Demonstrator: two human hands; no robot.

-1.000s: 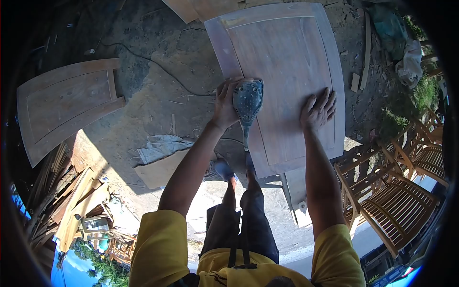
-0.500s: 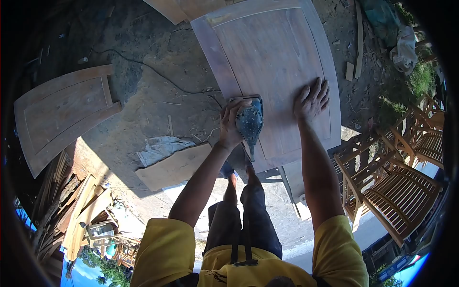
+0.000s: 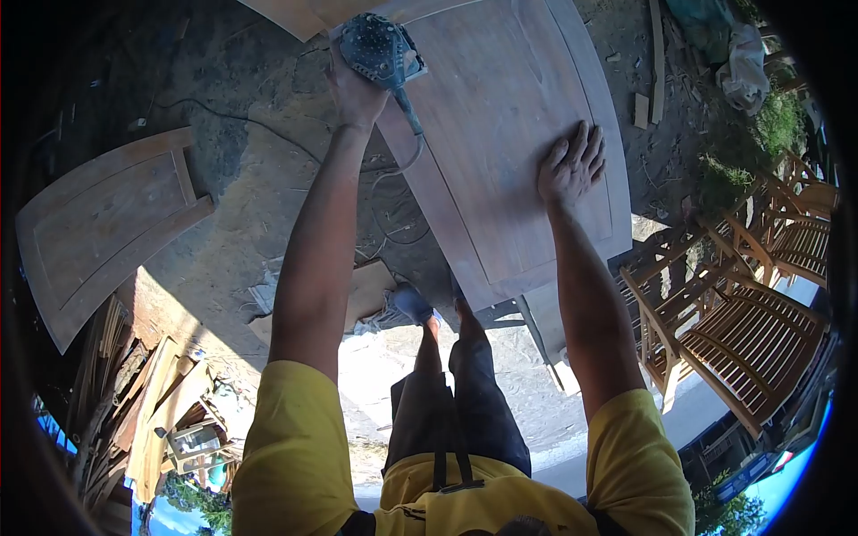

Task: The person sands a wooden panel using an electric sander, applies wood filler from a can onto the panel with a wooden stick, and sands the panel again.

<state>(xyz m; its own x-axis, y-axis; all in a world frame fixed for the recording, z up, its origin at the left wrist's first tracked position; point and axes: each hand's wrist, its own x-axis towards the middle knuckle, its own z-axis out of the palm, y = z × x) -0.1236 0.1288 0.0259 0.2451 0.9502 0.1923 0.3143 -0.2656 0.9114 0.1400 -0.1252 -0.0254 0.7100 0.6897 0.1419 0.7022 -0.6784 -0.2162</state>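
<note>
My left hand (image 3: 355, 94) grips a dusty dark electric sander (image 3: 371, 49) at the far left corner of a wooden door panel (image 3: 492, 134). The sander's pad lies over the panel's edge frame, and its cord hangs back toward me. Most of my left fingers are hidden behind the tool. On the right side of the panel, my right hand (image 3: 572, 168) lies flat with its fingers stretched out, holding nothing. The panel has a raised frame around a flat centre, and its surface looks pale with dust.
A second framed panel (image 3: 112, 223) lies at the left. Scrap wood (image 3: 152, 415) is piled at the lower left. Slatted wooden chairs (image 3: 755, 353) stand at the right. The cord (image 3: 259, 125) crosses the dirt floor, where a board (image 3: 366, 290) lies near my feet.
My left hand has carried the sander away from me along the panel's left side, from the near part to the far corner. My right hand remains flat on the panel.
</note>
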